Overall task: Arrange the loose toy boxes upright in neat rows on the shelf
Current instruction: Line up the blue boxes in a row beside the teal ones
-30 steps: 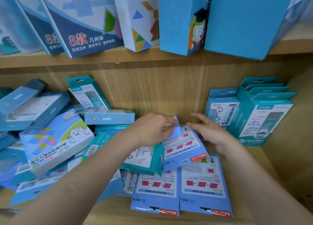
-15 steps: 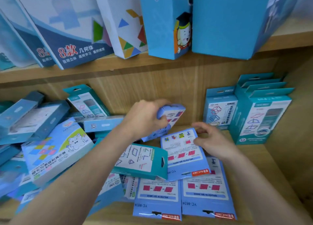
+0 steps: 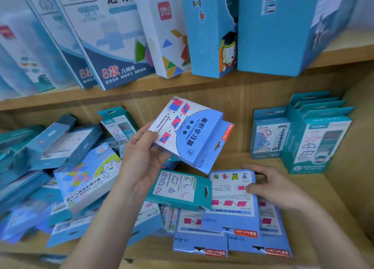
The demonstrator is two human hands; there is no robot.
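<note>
My left hand holds a flat light-blue toy box up in the air, front face toward me, turned sideways above the shelf. My right hand rests on another light-blue box lying flat, fingers curled over its right edge. Beside it lies a teal box with shape drawings. Two more light-blue boxes lie flat near the front edge. Several teal boxes stand upright in rows at the right.
A jumbled pile of blue and teal boxes fills the left half of the wooden shelf. Large boxes stand on the shelf above. The shelf's side wall is at the right.
My left hand has lifted the light-blue box off the pile and turned its front face toward me. My right hand has slid onto the flat box below it.
</note>
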